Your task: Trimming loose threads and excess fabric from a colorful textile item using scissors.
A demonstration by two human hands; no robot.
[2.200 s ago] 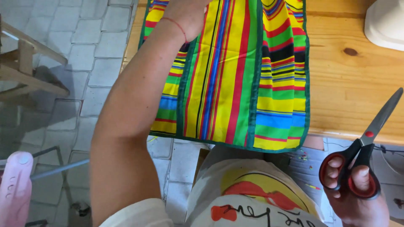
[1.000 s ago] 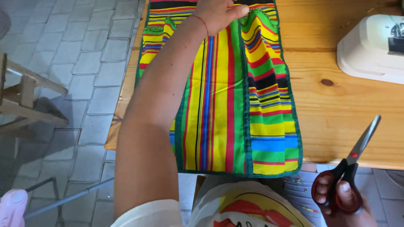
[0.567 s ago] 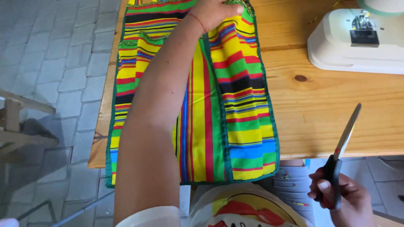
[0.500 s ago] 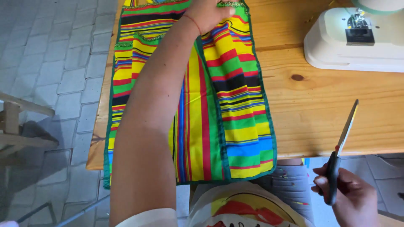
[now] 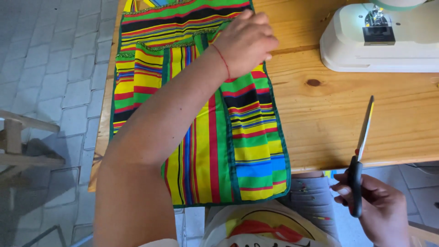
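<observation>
Head view: left hand (image 5: 245, 42) lies knuckles up, fingers curled loosely, pressing on the striped multicolour fabric piece with green edging (image 5: 206, 105), which is spread over the light wooden table (image 5: 329, 114) and hangs off its near edge. The forearm hides the cloth's middle. Right hand (image 5: 379, 210) is closed around black-handled scissors (image 5: 359, 155), blades together, pointing up beside the table edge. White sewing machine base (image 5: 379, 41) sits far right, well apart from the cloth. Grey paved floor (image 5: 55, 55) on the left.
</observation>
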